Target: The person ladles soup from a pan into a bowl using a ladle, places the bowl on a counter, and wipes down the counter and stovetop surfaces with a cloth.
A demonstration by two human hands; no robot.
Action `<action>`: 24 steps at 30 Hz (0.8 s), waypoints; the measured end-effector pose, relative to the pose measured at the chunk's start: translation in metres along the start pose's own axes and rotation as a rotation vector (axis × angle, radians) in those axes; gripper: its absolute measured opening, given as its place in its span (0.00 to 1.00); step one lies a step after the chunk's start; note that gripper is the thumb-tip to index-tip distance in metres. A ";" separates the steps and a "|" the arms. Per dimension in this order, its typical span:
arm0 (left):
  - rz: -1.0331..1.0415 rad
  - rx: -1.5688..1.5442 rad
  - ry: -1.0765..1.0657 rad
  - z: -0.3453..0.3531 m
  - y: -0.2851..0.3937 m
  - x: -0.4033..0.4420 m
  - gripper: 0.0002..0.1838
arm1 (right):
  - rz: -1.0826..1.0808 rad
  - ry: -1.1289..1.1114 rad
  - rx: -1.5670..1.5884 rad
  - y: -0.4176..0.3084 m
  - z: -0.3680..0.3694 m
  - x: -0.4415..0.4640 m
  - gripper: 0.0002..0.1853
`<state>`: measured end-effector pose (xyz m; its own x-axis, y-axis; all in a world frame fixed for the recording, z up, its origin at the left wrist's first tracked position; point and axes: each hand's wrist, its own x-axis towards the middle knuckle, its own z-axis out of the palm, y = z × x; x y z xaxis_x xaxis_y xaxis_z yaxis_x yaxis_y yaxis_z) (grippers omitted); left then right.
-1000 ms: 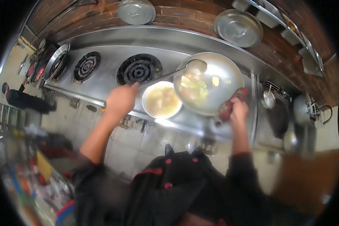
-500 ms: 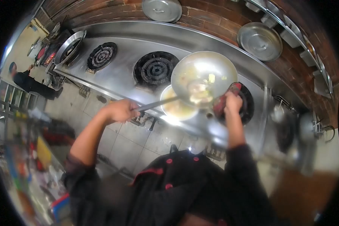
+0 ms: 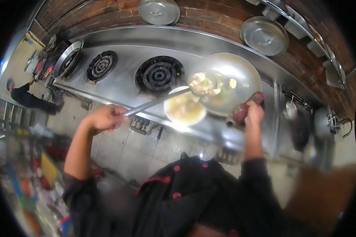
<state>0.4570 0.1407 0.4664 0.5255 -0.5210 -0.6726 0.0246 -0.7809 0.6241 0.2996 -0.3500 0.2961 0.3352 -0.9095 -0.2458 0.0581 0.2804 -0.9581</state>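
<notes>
My left hand [image 3: 108, 117] is closed around the end of a long metal ladle handle [image 3: 154, 103]. The ladle's bowl [image 3: 205, 84], full of pale and green food pieces, is over the left side of a large wok [image 3: 241, 73]. A few yellowish bits lie in the wok. My right hand [image 3: 254, 113] grips the wok's handle through a dark red cloth [image 3: 241, 112]. Just left of the wok and below the ladle stands a white bowl [image 3: 167, 111] of yellowish broth with food in it.
Two round burners [image 3: 159, 75] lie left of the wok, with another wok [image 3: 67, 59] beyond them. Metal lids [image 3: 264, 36] lean along the brick wall. A shelf of metal containers [image 3: 294, 27] is at upper right. A person in dark clothing [image 3: 27, 96] stands far left.
The ladle's bowl has risen from the wok's lower part, now filled with food. My left hand has moved left and the wok has shifted slightly right with my right hand.
</notes>
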 end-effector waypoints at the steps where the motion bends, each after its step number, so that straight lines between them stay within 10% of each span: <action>1: 0.002 0.010 0.031 -0.002 -0.002 -0.003 0.14 | 0.011 0.020 0.028 -0.004 -0.005 -0.003 0.09; 24: -0.041 0.425 0.327 0.067 -0.071 0.005 0.17 | -0.032 0.179 0.048 0.008 -0.092 0.020 0.16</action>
<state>0.4006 0.1702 0.3921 0.7704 -0.4059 -0.4917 -0.2604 -0.9042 0.3385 0.2200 -0.3940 0.2700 0.1602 -0.9570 -0.2418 0.1125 0.2610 -0.9587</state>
